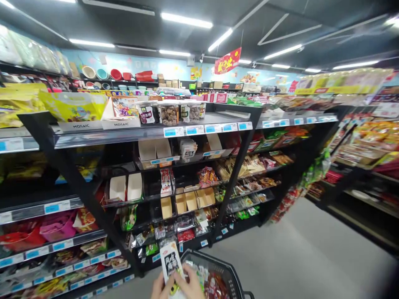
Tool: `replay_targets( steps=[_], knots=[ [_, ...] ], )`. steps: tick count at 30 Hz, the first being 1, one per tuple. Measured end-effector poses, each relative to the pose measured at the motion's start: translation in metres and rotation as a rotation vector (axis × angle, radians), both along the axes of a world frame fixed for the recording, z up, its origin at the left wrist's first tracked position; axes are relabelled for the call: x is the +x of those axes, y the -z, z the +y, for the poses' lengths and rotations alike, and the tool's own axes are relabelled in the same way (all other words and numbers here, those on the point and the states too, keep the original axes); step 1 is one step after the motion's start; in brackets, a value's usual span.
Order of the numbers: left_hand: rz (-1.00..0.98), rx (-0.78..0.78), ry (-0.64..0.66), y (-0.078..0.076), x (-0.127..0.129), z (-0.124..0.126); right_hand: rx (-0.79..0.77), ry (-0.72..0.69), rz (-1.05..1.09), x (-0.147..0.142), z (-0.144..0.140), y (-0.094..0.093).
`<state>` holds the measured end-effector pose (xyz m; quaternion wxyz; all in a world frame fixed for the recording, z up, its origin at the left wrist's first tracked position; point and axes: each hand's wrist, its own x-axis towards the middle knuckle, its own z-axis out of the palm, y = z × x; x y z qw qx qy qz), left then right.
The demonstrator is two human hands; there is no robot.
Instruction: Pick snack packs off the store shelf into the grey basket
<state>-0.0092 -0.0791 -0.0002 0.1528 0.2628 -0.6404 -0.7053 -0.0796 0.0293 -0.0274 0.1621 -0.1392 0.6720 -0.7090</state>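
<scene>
At the bottom edge, both my hands grip a small white snack packet [169,261] with black characters on it. My left hand [158,287] pinches its lower left side. My right hand [192,283] wraps its fingers over the lower right part. The packet is held upright just left of a black shopping basket [220,261] that holds several colourful packets. Only the fingers and part of each hand show; the wrists are out of frame.
A black shop shelf unit [240,158] full of snack bags, jars [169,114] and cardboard display boxes [190,200] runs along the left. A grey floor aisle [299,257] opens to the right, with another shelf unit [358,166] beyond it.
</scene>
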Motion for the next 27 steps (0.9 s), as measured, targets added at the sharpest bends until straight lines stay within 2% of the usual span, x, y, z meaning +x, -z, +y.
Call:
replay_targets(
  steps=[3, 7, 9, 11, 13, 15, 19, 27],
  knots=[
    [0.05, 0.056, 0.134, -0.024, -0.014, 0.0, -0.001, -0.03, -0.084, 0.007, 0.019, -0.019],
    [0.156, 0.093, 0.277, -0.066, -0.02, 0.006, -0.038, 0.202, -0.014, 0.015, 0.024, -0.053],
    [0.221, 0.086, 0.355, -0.081, -0.02, 0.009, -0.035, 0.287, 0.033, 0.016, 0.025, -0.067],
    [0.243, 0.076, 0.385, -0.092, -0.019, 0.009, -0.024, 0.271, 0.067, 0.015, 0.028, -0.078],
    [0.232, 0.06, 0.356, -0.1, -0.017, 0.008, 0.003, 0.18, 0.115, 0.017, 0.032, -0.086],
    [0.207, 0.029, 0.29, -0.105, -0.015, 0.007, 0.029, 0.106, 0.165, 0.021, 0.034, -0.094],
    [0.183, 0.033, 0.184, -0.108, -0.01, 0.01, 0.028, 0.091, 0.137, 0.029, 0.034, -0.103],
    [0.191, 0.099, 0.162, -0.09, 0.005, 0.016, -0.027, 0.078, -0.017, 0.029, 0.039, -0.094]
  ],
)
